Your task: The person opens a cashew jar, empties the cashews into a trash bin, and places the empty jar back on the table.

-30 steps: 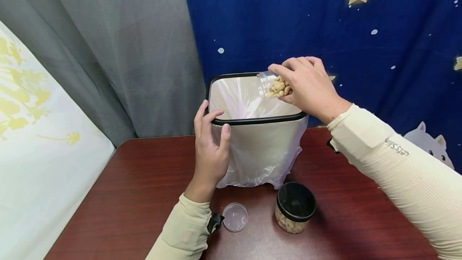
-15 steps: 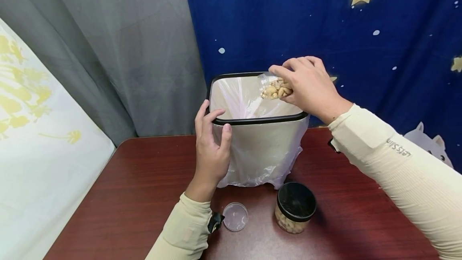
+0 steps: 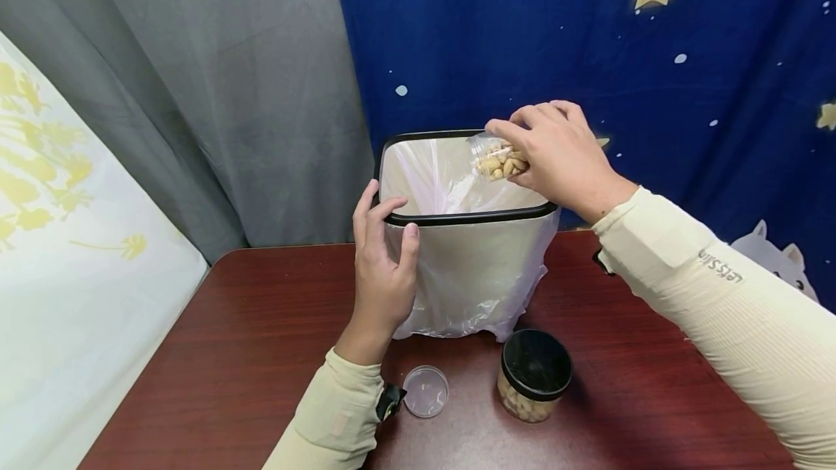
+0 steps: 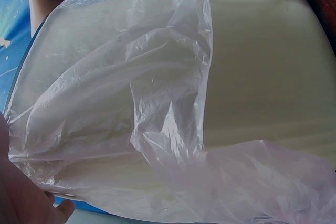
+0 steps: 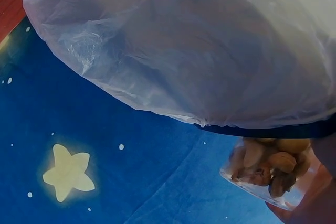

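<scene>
A trash bin (image 3: 466,260) with a black rim and a thin plastic liner (image 3: 427,172) stands on the table. My right hand (image 3: 555,158) holds a small clear jar of nuts (image 3: 499,162) on its side over the bin's right half, its mouth pointing left and slightly down. Nuts are heaped towards the mouth, and part of the jar (image 5: 268,171) shows in the right wrist view. At the front left corner of the rim, my left hand (image 3: 385,267) holds the bin, its index fingertip over the rim and its thumb outside. Its other fingers are partly hidden.
A clear round lid (image 3: 426,392) lies on the dark red table (image 3: 274,339) near my left wrist. To its right stands a wider black-lidded jar (image 3: 534,376) with pale contents. Grey and blue curtains (image 3: 261,93) hang behind the bin.
My right hand has tipped the jar further mouth-down, and the nuts have slid towards its mouth. My left hand and the bin have stayed in place.
</scene>
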{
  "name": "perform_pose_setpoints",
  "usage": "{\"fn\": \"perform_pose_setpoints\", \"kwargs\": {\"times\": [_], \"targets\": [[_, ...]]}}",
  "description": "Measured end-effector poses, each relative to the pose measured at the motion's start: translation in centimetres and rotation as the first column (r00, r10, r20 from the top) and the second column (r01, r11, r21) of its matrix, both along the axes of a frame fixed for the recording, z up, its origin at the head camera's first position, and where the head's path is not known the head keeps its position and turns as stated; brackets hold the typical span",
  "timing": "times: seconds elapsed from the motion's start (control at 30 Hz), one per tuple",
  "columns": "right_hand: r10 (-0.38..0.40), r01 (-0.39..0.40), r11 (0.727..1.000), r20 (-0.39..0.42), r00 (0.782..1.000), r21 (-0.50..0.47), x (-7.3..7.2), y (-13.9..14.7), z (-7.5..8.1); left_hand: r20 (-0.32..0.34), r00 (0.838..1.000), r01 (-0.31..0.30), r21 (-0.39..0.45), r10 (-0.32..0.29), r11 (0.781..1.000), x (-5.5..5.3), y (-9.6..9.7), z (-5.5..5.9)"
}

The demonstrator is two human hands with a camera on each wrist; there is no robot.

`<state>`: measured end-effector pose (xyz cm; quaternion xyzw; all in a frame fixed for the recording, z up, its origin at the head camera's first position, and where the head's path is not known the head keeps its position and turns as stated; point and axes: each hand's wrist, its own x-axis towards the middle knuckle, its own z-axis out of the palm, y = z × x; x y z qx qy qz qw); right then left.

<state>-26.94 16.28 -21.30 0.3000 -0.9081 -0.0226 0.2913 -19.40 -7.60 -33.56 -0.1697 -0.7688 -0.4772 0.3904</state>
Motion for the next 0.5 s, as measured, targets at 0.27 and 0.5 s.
{"fn": "perform_pose_setpoints", "kwargs": {"times": [0.27, 0.5], "targets": [[0.006, -0.005, 0.999, -0.018, 1.000, 0.037, -0.04, -0.05, 0.21, 0.011, 1.000, 0.002, 0.002, -0.002, 1.000, 0.08, -0.08, 0.23], [0.015, -0.014, 0.999, -0.037, 0.999, 0.037, -0.06, -0.07, 0.19, 0.006, 1.000, 0.000, 0.000, 0.000, 1.000, 0.04, -0.08, 0.26]]}}
